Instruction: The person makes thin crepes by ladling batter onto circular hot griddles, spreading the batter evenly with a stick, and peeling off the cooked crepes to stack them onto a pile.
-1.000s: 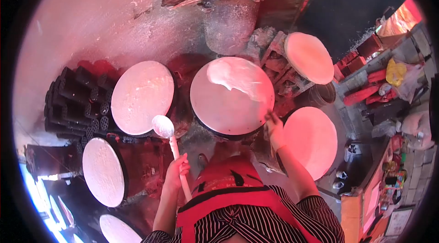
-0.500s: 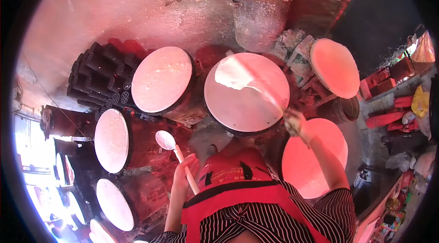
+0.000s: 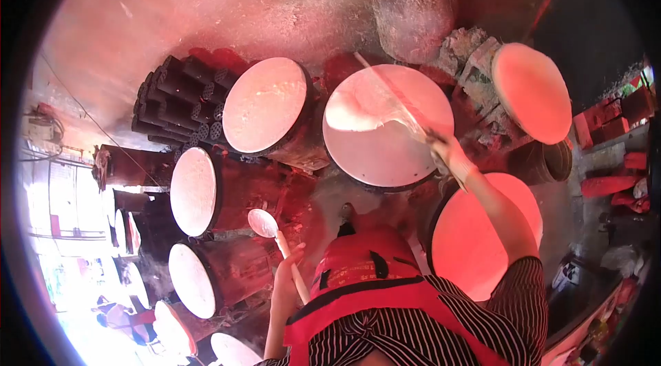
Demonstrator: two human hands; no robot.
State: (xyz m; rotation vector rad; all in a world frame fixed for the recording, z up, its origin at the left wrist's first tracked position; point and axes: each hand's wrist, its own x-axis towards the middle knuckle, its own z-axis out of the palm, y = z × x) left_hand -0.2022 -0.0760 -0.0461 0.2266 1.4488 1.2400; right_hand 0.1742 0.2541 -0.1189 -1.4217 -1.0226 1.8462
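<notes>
Right hand has moved inward over the rim of the central round plate. Hand state: closed around a long stick, which extends diagonally across the plate; exact finger positions are blurred. White batter covers part of the plate's far side. Left hand is narrow around the handle of a ladle, apart from the plate. Black perforated cylinders are stacked beyond the far-left plate.
</notes>
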